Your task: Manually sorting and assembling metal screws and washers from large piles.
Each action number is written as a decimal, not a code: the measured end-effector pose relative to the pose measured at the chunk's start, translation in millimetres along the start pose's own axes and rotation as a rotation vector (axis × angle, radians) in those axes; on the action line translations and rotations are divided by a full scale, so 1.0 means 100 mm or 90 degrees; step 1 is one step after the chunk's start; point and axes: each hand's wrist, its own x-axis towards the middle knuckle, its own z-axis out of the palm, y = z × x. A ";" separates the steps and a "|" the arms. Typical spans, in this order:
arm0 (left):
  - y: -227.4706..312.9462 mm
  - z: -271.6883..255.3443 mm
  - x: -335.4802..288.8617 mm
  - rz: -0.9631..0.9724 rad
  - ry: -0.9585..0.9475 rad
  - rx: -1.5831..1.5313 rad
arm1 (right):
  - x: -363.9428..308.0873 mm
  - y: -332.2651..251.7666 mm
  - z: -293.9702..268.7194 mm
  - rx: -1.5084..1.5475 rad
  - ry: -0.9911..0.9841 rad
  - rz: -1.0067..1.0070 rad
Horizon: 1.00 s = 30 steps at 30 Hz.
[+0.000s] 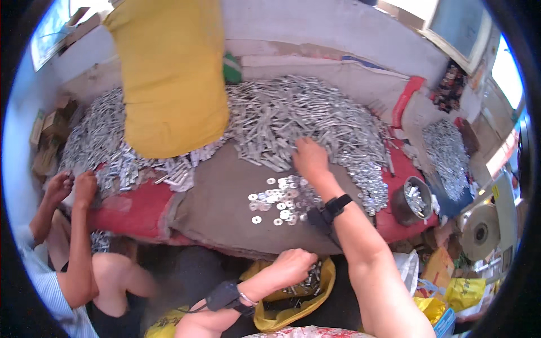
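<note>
My right hand (311,159) reaches to the near edge of a heap of silvery metal rods or sleeves (282,118). Its fingers are curled down, and what they grip, if anything, is hidden. Closer to me, my left hand (294,266) is closed above an open yellow bag (324,296) with metal bolts (307,284) inside. Anything in its fingers is too small to make out. Loose flat washers (276,204) lie scattered on the grey-brown cloth (208,208), between my two hands. A pile of small nuts (369,183) sits right of my right wrist.
A tall yellow sack (172,79) rises from the heap. At the right stand a metal pot (411,200) holding parts and another pile of small metal parts (445,155). At left, a co-worker's hands (76,188) are near the heap. Plastic bags (465,293) lie lower right.
</note>
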 end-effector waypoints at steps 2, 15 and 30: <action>0.01 -0.01 0.02 0.011 -0.031 -0.021 | 0.05 0.07 0.07 -0.067 -0.077 0.036; -0.96 -1.57 -0.40 -0.319 0.631 0.298 | -0.54 0.02 -0.78 0.201 -0.112 0.118; -1.00 -1.49 -0.22 -0.264 0.522 0.305 | -1.38 -0.33 -1.09 0.414 -0.075 0.095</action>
